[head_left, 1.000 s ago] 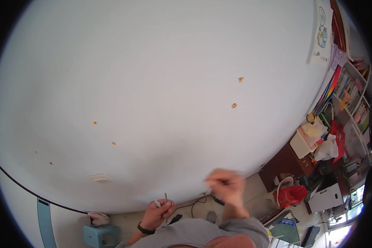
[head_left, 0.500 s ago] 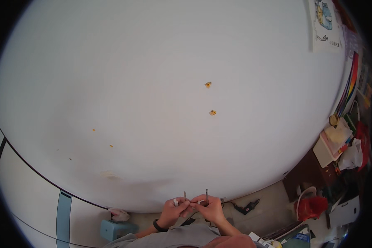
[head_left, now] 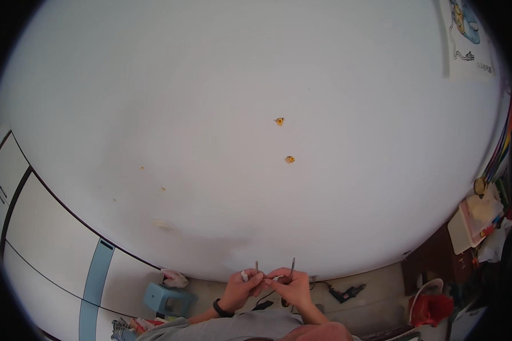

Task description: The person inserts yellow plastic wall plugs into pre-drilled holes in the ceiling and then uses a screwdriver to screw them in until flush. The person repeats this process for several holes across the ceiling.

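Observation:
Both of my hands meet at chest height in front of the white wall (head_left: 222,113), fingertips touching. My left hand (head_left: 240,288), with a dark band on its wrist, is closed; a thin tan rod (head_left: 256,265) sticks up from its fingers, and a small white piece (head_left: 244,276) shows beside them. A slim dark metal rod (head_left: 293,264) points upward out of my closed right hand (head_left: 294,287). Another small white piece (head_left: 278,278) shows at its fingers. Whatever lies between the fingertips is too small to make out. Two yellow-rimmed spots (head_left: 279,121) mark the wall above.
A power drill (head_left: 347,292) with a cord lies on the floor at the wall's foot. To the right are a red bucket (head_left: 431,308) and a dark cabinet (head_left: 438,261) bearing a white bin (head_left: 462,230). A blue stool (head_left: 168,298) and white cupboards (head_left: 54,227) are on the left.
The view has shifted, bringing more of the left cupboards and stool into sight. My hands stay together, with the rods still standing up from them.

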Demonstrator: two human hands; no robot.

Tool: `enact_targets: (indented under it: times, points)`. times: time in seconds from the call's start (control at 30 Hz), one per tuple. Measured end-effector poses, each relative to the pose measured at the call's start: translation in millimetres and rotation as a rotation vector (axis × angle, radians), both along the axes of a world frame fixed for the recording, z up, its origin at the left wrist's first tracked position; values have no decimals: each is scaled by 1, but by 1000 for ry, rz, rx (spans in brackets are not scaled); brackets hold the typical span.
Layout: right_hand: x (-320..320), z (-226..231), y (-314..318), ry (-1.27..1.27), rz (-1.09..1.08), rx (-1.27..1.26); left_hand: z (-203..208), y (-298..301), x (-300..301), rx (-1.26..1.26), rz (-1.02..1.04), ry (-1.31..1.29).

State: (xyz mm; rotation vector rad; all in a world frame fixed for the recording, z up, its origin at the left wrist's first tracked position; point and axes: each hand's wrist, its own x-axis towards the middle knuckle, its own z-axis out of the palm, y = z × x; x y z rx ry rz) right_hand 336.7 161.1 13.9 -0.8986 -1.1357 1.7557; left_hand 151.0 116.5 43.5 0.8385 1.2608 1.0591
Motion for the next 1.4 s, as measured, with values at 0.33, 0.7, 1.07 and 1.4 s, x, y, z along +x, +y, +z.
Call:
enact_targets:
  times: [0.33, 0.7, 1.07, 1.4]
  points:
    - [30, 31, 25, 111, -365, 245, -3, -2, -3, -9, 11, -69]
    - [65, 167, 70, 186, -748, 688, 0, -15, -14, -43, -46, -144]
    - [49, 246, 103, 97, -939, 811, 4, -18, -28, -83, -70, -158]
    - [47, 261, 129, -53, -934, 973, -3, -12, -36, -53, -64, -202]
